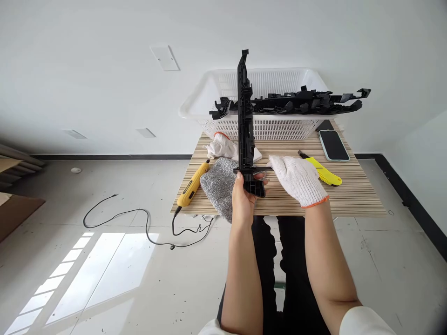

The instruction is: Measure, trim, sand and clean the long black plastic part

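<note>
Head view, striped wooden table (pixel 349 195), glossy tiled floor (pixel 104 260), left hand (pixel 242 197) fingers gripping black bracket (pixel 245 121)

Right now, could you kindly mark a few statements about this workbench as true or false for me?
1. The left hand holds the long black plastic part upright. True.
2. Both hands wear gloves. False: only the right hand wears a white glove; the left is bare.
3. A phone lies on the wooden table to the right of the hands. True.
4. The white basket holds nothing. False: more black parts lie across it.
5. The yellow power tool is in the right hand. False: it lies on the table's left edge, beside the grey cloth.
</note>
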### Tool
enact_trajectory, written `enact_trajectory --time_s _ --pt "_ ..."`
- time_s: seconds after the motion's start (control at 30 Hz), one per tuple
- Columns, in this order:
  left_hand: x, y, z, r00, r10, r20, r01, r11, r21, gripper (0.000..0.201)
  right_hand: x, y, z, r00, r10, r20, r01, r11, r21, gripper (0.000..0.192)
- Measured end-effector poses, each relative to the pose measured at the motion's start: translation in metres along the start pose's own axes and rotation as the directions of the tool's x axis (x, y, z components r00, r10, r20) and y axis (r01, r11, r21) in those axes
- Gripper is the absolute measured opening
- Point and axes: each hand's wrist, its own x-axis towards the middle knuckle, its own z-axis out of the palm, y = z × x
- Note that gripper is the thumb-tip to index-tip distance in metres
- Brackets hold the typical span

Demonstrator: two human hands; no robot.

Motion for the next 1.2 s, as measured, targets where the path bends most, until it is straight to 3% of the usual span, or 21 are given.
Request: enact_trajectory --time_s 0.1,0.2,0.4,0.57,0.67,0.8,0.87,0.97,1.07,1.13,1.2 --pt "0.001 -0.003 0.002 0.998 0.026 -0.057 -0.029 0.997 -0.069 0.042 0.003 -0.002 0.000 0.998 -0.005 -0.061 0.006 1.000 0.023 0.053" --pt "0.000 -0.001 0.002 1.000 0.024 -0.020 -0.025 0.999 -0.045 0.038 0.005 0.002 0.005 0.991 0.004 -0.131 -0.005 1.000 -0.009 0.052" --pt "-0.004 0.004 -0.002 0.989 0.004 0.148 -0.046 0.958 0.283 0.023 0.006 0.014 0.017 0.977 0.025 -0.213 -0.044 0.996 -0.081 0.049" --pt "0.000 -0.007 -0.001 0.979 0.132 0.156 -0.188 0.879 0.438 0.014 0.006 0.013 0.013 0.975 0.042 -0.220 -0.059 0.995 -0.074 0.045" --pt "-0.002 -0.007 -0.001 0.989 0.078 0.124 -0.126 0.882 0.454 0.015 0.005 0.012 0.010 0.975 0.022 -0.221 -0.036 0.997 -0.061 0.043" --pt "-0.007 0.000 -0.001 0.992 -0.072 0.102 0.035 0.944 0.329 0.020 0.003 0.014 0.011 0.961 0.020 -0.275 -0.022 1.000 -0.003 0.039" --pt "-0.007 0.000 0.000 0.989 -0.091 0.113 0.060 0.966 0.253 0.019 0.004 0.014 0.011 0.942 0.069 -0.329 -0.052 0.997 0.059 0.035" --pt "-0.006 -0.001 0.002 0.992 -0.059 0.113 0.043 0.989 0.143 0.018 0.007 0.012 0.010 0.864 0.275 -0.422 -0.191 0.954 0.232 0.042" --pt "-0.007 0.000 0.003 0.983 -0.097 0.153 0.084 0.993 0.086 0.023 0.008 0.014 0.006 0.680 0.557 -0.477 -0.389 0.825 0.410 0.059" --pt "-0.009 0.003 0.002 0.967 -0.148 0.206 0.135 0.988 0.074 0.029 0.008 0.020 0.004 0.558 0.675 -0.483 -0.481 0.737 0.475 0.065" --pt "-0.010 0.008 -0.001 0.955 -0.181 0.236 0.163 0.982 0.093 0.034 0.007 0.026 0.005 0.505 0.724 -0.469 -0.523 0.689 0.501 0.067"
